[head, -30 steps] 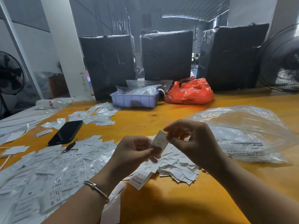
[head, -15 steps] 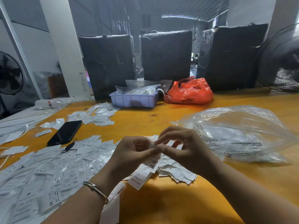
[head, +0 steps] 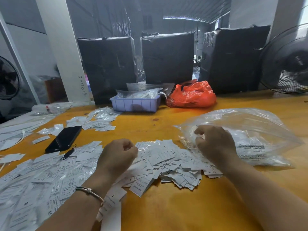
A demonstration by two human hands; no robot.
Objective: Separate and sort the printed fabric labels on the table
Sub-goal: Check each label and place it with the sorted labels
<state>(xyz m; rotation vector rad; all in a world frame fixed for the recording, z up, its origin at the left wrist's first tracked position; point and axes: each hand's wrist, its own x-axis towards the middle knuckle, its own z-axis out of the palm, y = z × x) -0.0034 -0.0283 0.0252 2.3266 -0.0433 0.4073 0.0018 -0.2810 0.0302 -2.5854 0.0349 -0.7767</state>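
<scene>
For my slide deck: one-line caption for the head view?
Two hands, left hand and right hand, above white printed fabric labels on a yellow table.

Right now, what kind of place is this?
Probably a garment-trim workshop or warehouse: a table strewn with printed labels, black-wrapped bales stacked behind it, and an industrial fan at its edge.

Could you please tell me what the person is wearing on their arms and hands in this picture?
Both forearms are bare, with no sleeves in view, and neither the left hand nor the right hand wears a glove. No rings are visible. The only item worn is a thin silver-coloured metal bangle around the left wrist, a slim band with a small clasp-like joint on top.
</scene>
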